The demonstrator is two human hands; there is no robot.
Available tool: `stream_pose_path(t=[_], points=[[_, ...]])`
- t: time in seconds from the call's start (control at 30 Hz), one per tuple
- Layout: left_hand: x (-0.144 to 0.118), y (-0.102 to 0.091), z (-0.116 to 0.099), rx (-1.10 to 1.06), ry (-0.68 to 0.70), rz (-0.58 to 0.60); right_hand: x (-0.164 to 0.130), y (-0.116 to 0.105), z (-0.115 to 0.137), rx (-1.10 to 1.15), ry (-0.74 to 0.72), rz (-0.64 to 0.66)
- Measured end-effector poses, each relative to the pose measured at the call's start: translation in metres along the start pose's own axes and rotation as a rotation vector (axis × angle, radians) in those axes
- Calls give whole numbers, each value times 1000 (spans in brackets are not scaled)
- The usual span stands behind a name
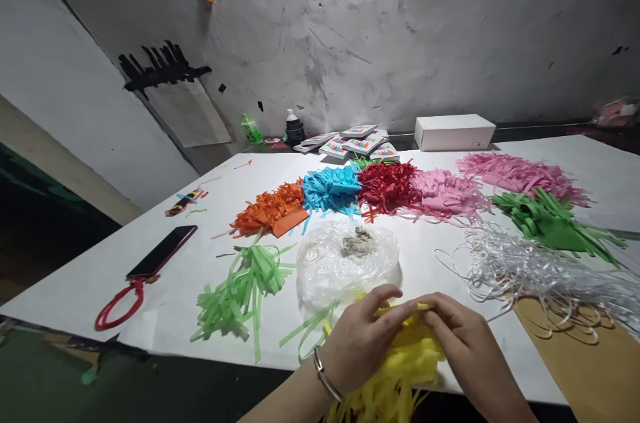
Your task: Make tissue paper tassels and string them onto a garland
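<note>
Near the table's front edge, my left hand (363,336) and my right hand (463,336) both grip a yellow tissue-paper tassel (413,359). Their fingertips meet at its upper edge, and the cut fringe hangs down over the table edge. A metal bracelet (326,375) circles my left wrist. Just beyond my hands sits a clear plastic bag (327,263) with a small greyish clump (358,243) in or on it. Light green fringed tassels (245,286) lie left of my hands, and a few light green strips touch the area beside my left hand.
Fringed bundles in orange (273,209), blue (331,189), red (387,186) and pink (447,193) line the middle. White cords (530,269) and a dark green bundle (555,223) lie right. A phone (163,251) lies left; a white box (454,134) stands at the back.
</note>
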State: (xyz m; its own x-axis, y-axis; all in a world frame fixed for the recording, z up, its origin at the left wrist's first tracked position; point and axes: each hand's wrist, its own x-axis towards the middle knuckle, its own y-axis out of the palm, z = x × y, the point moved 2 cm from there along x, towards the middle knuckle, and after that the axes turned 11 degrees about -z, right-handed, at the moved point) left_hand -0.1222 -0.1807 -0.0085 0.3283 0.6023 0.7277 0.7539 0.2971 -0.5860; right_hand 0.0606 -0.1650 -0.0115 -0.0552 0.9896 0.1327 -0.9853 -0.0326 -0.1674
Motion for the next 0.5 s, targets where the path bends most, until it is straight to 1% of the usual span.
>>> stream_pose_path(t=[0.07,0.1,0.17,0.23,0.27,0.37,0.43,0.5], points=[[2,-2,2,26,66,22,2,1,-4,288,280,30],[4,-4,2,38,65,32,2,2,-5,426,376,36],[8,-8,2,66,45,19,4,4,-7,622,481,42],[13,-14,1,108,65,-31,6,3,-10,703,505,4],[15,-18,0,128,89,-61,8,1,-12,706,496,-49],[17,-33,-3,151,112,-148,14,-12,-23,630,414,-320],[18,-46,-3,79,50,-194,19,-26,-34,577,354,-470],[19,-59,-1,-23,-98,-255,23,-43,-48,529,304,-562]])
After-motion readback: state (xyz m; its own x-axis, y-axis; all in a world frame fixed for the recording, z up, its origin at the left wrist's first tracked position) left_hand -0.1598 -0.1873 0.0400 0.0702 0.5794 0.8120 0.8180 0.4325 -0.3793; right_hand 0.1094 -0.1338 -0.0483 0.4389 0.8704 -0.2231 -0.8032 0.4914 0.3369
